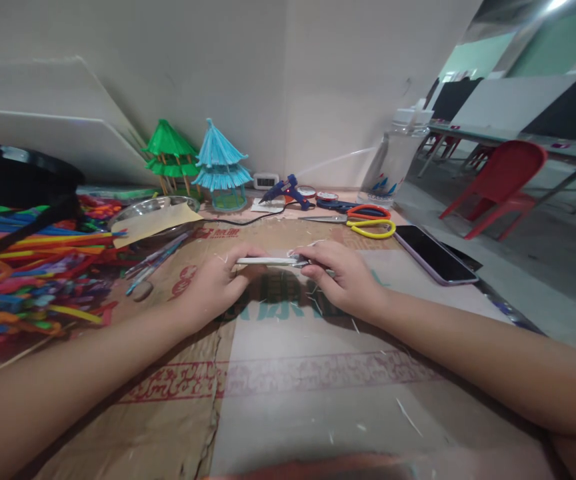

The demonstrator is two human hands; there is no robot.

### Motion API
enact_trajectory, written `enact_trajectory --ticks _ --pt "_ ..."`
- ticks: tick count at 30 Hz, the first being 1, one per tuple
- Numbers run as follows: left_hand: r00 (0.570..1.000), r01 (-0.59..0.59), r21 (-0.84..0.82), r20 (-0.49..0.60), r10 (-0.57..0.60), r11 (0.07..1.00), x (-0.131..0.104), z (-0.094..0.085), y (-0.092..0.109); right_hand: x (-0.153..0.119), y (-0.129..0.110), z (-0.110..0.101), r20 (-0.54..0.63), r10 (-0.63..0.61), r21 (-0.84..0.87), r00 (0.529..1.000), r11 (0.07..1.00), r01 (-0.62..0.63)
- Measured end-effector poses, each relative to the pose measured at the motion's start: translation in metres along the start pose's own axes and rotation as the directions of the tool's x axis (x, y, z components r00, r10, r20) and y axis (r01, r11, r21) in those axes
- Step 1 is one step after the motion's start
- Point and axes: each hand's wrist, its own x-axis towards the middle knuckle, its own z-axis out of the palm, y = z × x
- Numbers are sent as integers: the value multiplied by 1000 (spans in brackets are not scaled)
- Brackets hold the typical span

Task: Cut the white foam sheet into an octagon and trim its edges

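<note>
Between my hands, above the cardboard-covered table (pixel 168 440), is a thin, flat white piece (pixel 268 261), seen nearly edge-on. My left hand (pixel 221 283) pinches its left end between thumb and fingers. At the other end, my right hand (pixel 341 273) has thumb and fingers closed around the piece, where a small greyish part shows; its detail is too small to tell. A translucent sheet (pixel 288 413) lies under both hands, with thin white scraps scattered on it.
Colourful pipe cleaners (pixel 28 273) and a metal bowl (pixel 163 203) are at left. Behind stand green (pixel 171 150) and blue (pixel 221 163) model pavilions, a glue gun (pixel 285 190), scissors (pixel 371 223) and a clear bottle (pixel 393 160). A phone (pixel 435 255) lies at right.
</note>
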Motion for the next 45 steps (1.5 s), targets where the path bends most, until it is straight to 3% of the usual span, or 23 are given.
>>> enact_trajectory --ticks 27,35,45 --pt "999 -47 -5 21 47 999 -1 1 2 1 1 0 -8 -38 24 999 999 38" --pt "1000 -6 1 -2 6 1000 -1 2 -2 0 1 1 -38 77 39 996 996 -75" --pt "995 -94 22 48 92 995 -1 4 -5 1 -7 -1 44 -41 -39 998 998 42"
